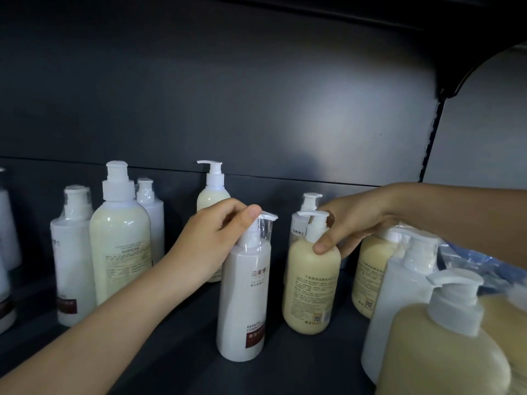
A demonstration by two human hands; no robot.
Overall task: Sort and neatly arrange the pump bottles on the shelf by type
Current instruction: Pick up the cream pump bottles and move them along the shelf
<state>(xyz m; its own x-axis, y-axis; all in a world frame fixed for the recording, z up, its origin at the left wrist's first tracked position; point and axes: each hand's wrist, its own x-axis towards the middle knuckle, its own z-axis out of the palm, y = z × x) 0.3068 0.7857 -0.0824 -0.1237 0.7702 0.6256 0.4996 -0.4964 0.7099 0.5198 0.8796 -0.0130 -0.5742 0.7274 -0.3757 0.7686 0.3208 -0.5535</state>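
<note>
My left hand [212, 238] grips the plastic-wrapped pump of a tall white conditioner bottle [243, 303] standing mid-shelf. My right hand [353, 223] holds the neck of a cream-yellow pump bottle [310, 286] just to its right. Behind that one stands another white bottle [299, 226], partly hidden. On the left stand a white bottle [71, 269], a large cream bottle [121, 246] and a white bottle [151, 212] behind it. A further cream bottle [212, 192] stands at the back, behind my left hand.
At the right, close to me, crowd a large tan pump bottle [439, 352], a frosted white bottle [399, 303] and a cream bottle [370, 272], with blue plastic wrap [467, 260] behind. More white bottles [7, 246] sit at the left edge. The dark shelf floor [176, 352] runs across the front.
</note>
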